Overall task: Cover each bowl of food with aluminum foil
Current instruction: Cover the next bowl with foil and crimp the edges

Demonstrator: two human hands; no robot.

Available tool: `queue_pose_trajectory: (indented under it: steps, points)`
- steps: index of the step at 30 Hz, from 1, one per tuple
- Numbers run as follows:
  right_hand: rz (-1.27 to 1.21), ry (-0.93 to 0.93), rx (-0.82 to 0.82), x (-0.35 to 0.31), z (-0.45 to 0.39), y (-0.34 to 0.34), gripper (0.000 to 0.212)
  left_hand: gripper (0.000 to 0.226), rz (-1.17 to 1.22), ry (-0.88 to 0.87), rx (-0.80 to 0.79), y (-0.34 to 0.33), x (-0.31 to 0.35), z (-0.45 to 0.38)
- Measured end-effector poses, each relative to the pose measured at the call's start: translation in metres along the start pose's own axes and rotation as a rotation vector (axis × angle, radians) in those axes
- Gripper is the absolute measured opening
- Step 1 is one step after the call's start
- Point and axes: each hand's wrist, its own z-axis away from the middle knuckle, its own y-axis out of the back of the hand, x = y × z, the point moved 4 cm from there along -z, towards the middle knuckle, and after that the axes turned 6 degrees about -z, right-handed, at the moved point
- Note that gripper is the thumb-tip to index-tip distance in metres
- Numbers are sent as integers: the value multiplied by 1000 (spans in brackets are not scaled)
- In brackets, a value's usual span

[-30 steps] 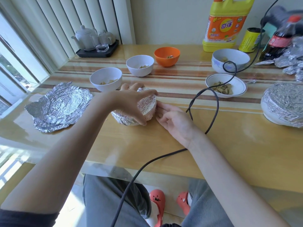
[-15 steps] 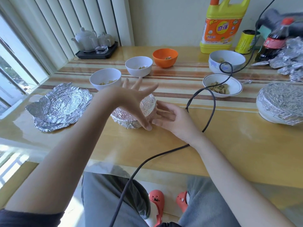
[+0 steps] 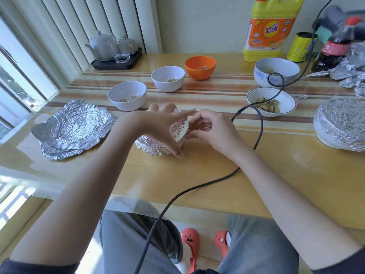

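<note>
A small foil-wrapped bowl [image 3: 178, 131] sits at the table's middle. My left hand [image 3: 160, 127] spreads over its top with straight fingers, the thumb tip down at the bowl's near side. My right hand [image 3: 209, 131] is at the bowl's right rim, fingers curled and pinching the foil there. Uncovered bowls with food stand behind: two white bowls [image 3: 127, 94] [image 3: 167, 78], an orange bowl [image 3: 199, 67], a blue-patterned bowl [image 3: 276, 71] and a shallow bowl of nuts [image 3: 284, 99]. Loose foil sheets [image 3: 73, 127] lie at the left. A large foil-covered bowl [image 3: 341, 119] stands at the right.
A black cable [image 3: 258, 135] loops across the table beside my right hand. At the back are a yellow detergent bottle [image 3: 270, 28], a yellow can [image 3: 300, 47], a cola bottle [image 3: 335, 48], crumpled foil [image 3: 353, 68] and a tea set tray [image 3: 116, 63].
My right hand rose from lying flat beside the bowl and curled its fingers onto the foil at the right rim. My left hand opened from cupping the bowl to spread fingers.
</note>
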Motion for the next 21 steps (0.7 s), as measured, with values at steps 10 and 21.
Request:
queue_pose_trajectory:
  steps: [10, 21]
  points:
    - [215, 30, -122, -9, -23, 11, 21, 122, 10, -5, -1, -1, 0, 0]
    - [326, -99, -302, -9, -45, 12, 28, 113, 39, -19, 32, 1, 2, 1]
